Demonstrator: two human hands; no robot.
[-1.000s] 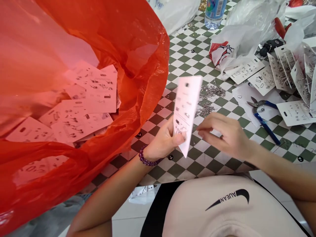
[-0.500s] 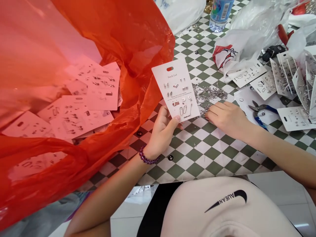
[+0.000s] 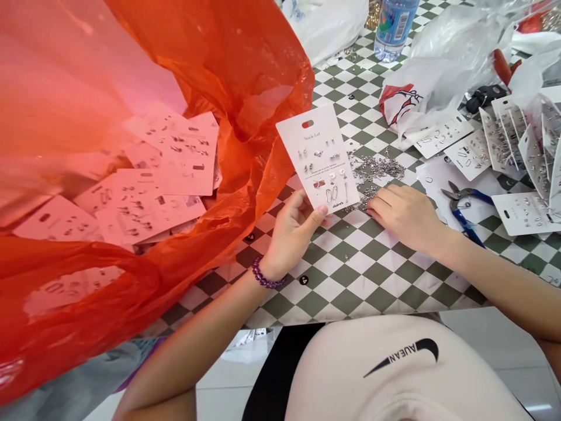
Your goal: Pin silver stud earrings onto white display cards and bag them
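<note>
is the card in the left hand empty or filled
Not empty: the card in the left hand carries small earrings, with two elongated loops near its lower edge. Cannot tell whether it's full.

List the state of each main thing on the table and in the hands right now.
Left hand: gripping the earring card low
Earring card: tilted, printed front showing
Right hand: lowered at the metal pieces, grip unclear
Metal pieces: loose, scattered
Red bag: open, cards inside
Pliers: lying, jaws apart
Bottle: upright, top out of view

A labelled bottle (image 3: 395,30) stands near a red-printed plastic bag (image 3: 429,93).
</note>
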